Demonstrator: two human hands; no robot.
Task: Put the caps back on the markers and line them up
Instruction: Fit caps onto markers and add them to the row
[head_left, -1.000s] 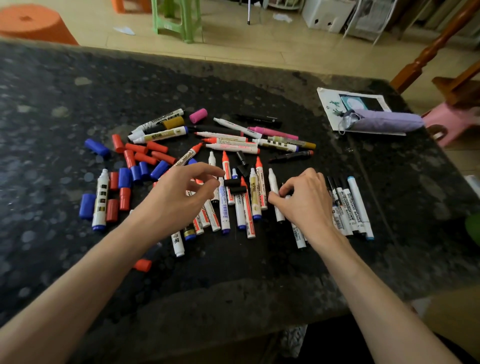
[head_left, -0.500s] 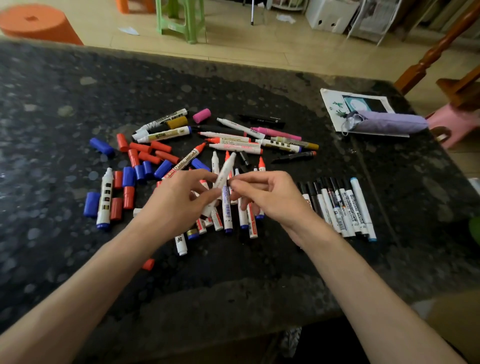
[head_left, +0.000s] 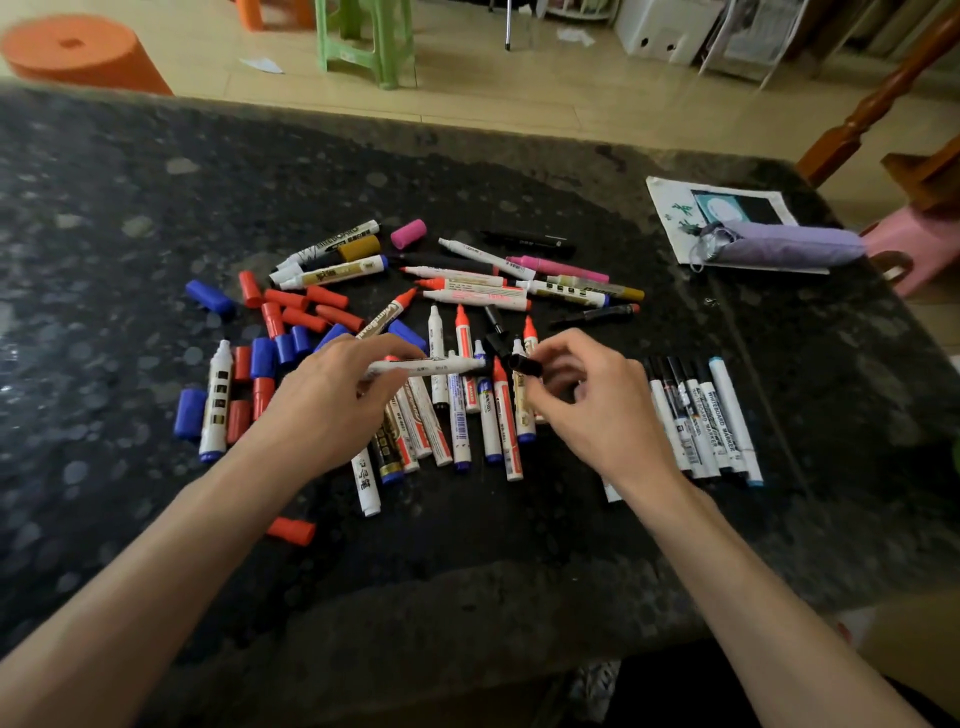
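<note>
readable writing: "whiteboard" is printed along a long marker (head_left: 332, 242) at the far left of the pile; the same word is read on a red-tipped marker (head_left: 387, 318) lying slantwise just beyond the left hand; "whiteboard marker" is read on a barrel in the row of capped markers (head_left: 698, 415). the other labels are too small to be made out.
left hand (head_left: 332, 402): the fingers are curled round the barrel of a white marker (head_left: 431, 368), which is held level above the pile with its bare tip pointed toward the right hand.
right hand (head_left: 592, 410): a black cap (head_left: 525, 365) is pinched between thumb and forefinger; the remaining fingers are loosely curled.
cap and tip: held just apart, not joined.
pile of uncapped markers (head_left: 467, 415): spread over the middle of the worktop (head_left: 156, 208), mostly with red and blue tips.
row: laid side by side toward the right edge, mostly black-capped, with one light blue cap at the outer end.
loose caps (head_left: 291, 317): red and blue ones are scattered toward the left edge; a pink cap (head_left: 408, 233) lies at the far side of the pile; a red cap (head_left: 291, 531) lies toward the front edge.
far right corner: a purple pouch (head_left: 784, 247) is laid on a printed sheet (head_left: 670, 208).
</note>
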